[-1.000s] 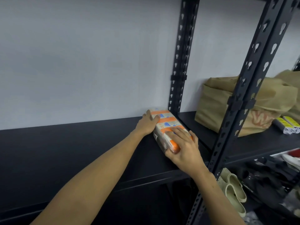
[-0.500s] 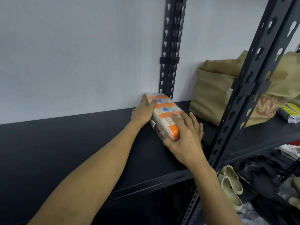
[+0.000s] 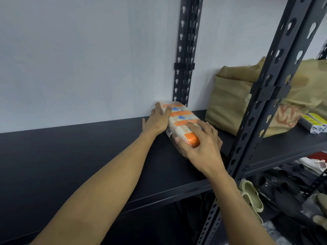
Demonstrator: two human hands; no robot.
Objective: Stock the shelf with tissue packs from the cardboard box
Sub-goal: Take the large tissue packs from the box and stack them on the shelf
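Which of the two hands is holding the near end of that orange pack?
The right hand: it wraps the near end of the tissue pack, fingers over its top. The left hand lies against the pack's left side, farther back by the wall.

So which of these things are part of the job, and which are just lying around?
Part of the job:
tissue pack
shelf
left hand
right hand

Just lying about:
brown bag
slippers
yellow packets
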